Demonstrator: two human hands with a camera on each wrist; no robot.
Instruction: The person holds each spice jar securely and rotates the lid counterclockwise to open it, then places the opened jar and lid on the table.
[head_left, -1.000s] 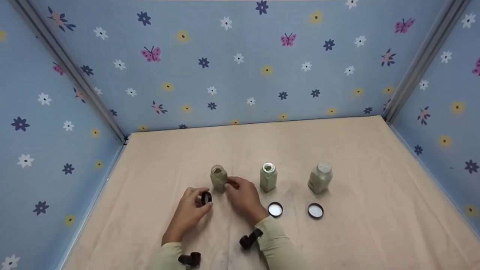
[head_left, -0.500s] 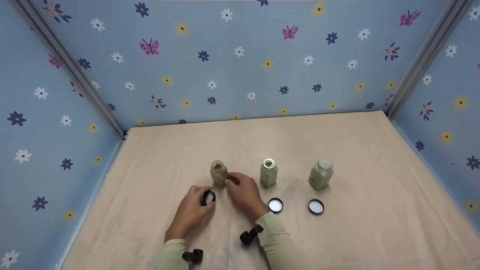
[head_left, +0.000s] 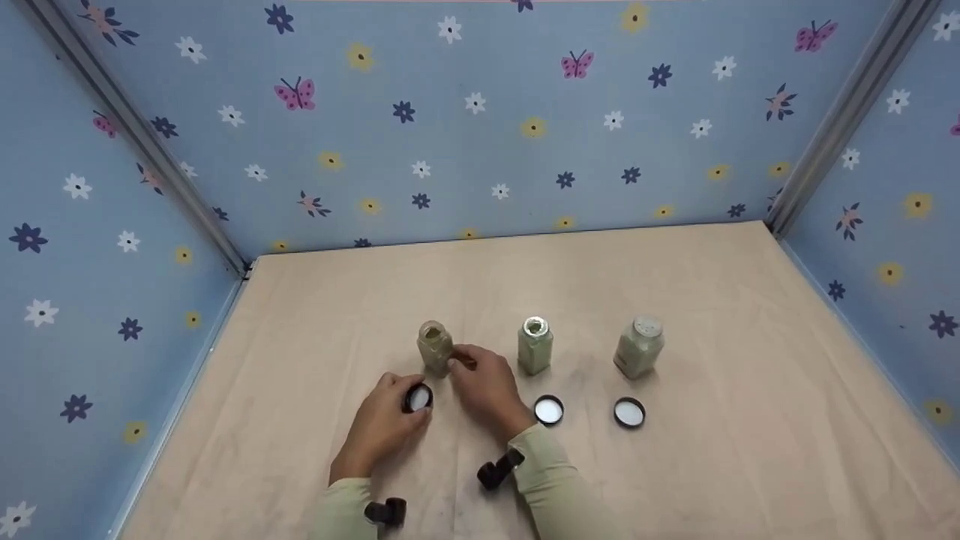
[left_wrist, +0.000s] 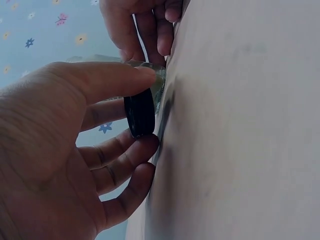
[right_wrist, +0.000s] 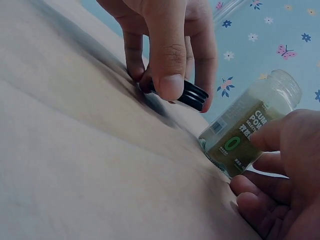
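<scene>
Left hand [head_left: 386, 420]: pinches black cap [head_left: 417, 397] low over the cloth [head_left: 675, 487], at 7 o'clock of open spice jar [head_left: 434, 349]. Right hand [head_left: 486, 386]: fingers curled round that jar, upright at centre. Risk: nudged jar tips, spilling powder.

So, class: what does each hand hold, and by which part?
The left hand pinches a black cap by its rim. The right hand grips the leftmost jar by its lower body.
</scene>
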